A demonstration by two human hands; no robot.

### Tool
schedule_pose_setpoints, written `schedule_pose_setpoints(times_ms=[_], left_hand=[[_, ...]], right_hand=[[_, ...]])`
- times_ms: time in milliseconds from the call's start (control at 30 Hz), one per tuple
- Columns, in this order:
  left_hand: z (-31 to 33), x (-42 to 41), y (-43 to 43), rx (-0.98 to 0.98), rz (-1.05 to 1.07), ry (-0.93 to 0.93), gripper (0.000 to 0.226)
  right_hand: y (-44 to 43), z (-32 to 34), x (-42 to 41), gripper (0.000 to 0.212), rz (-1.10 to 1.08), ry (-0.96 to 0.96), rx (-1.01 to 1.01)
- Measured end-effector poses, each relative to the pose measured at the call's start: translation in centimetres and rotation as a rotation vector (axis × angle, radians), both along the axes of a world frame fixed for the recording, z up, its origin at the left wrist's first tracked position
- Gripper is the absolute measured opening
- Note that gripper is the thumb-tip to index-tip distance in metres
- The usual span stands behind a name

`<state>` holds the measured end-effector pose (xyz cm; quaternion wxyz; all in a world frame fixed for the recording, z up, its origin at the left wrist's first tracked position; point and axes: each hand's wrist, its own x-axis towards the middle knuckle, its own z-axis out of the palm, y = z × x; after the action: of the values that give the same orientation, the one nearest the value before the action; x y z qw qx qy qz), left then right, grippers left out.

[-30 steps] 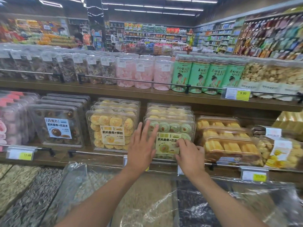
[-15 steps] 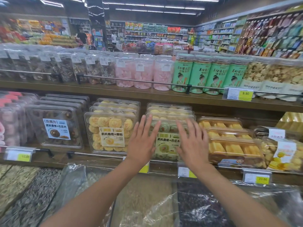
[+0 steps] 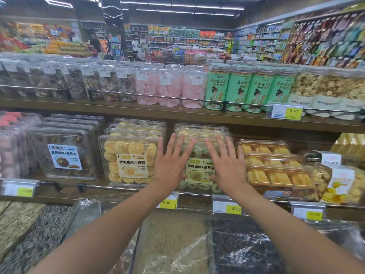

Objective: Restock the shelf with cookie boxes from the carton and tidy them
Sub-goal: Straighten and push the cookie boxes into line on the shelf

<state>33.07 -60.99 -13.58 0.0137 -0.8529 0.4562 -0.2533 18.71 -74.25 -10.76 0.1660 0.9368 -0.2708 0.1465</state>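
Note:
A clear plastic box of green cookies point(image 3: 199, 171) with a yellow-green label leans at the front of a row on the lower wooden shelf point(image 3: 138, 191). My left hand point(image 3: 170, 164) lies flat on its left side with fingers spread and straight. My right hand point(image 3: 227, 165) presses flat on its right side, fingers also spread. More boxes of the same row stand behind it. To its left is a row of yellow cookie boxes point(image 3: 128, 159), and further left a row of chocolate cookie boxes point(image 3: 63, 155). No carton is in view.
Boxes of yellow finger biscuits point(image 3: 276, 171) stand right of my hands. A metal rail with price tags point(image 3: 227, 207) runs along the shelf front. Above, an upper shelf holds clear jars and green tins point(image 3: 235, 89). Below are plastic-covered bulk bins point(image 3: 177, 244) of seeds and grains.
My right hand let go of the label area and opened flat on the green cookie box. Both hands moved up onto its face, and the box now stands more upright.

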Motion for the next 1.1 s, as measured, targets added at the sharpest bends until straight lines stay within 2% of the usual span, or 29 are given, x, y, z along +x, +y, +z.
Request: schedule_pose_setpoints(times_ms=[233,600,833,1100], left_hand=[[-0.4,0.4,0.2,-0.015,-0.023,-0.012,0.144],[-0.3,0.5,1.4,-0.021,-0.038,-0.03,0.13],[1.7,0.1,-1.2,0.007,-0.023,0.07,0.122],[1.6,0.1,-1.3,0.013,-0.002,0.053,0.117]], right_hand=[[0.2,0.3,-0.2,0.147,0.011,0.005,0.002],[0.8,0.9,-0.3,0.141,0.003,-0.008,0.027],[0.1,1.1,0.3,0.14,-0.023,0.004,0.028],[-0.4,0.8,0.6,0.137,-0.013,-0.001,0.024]])
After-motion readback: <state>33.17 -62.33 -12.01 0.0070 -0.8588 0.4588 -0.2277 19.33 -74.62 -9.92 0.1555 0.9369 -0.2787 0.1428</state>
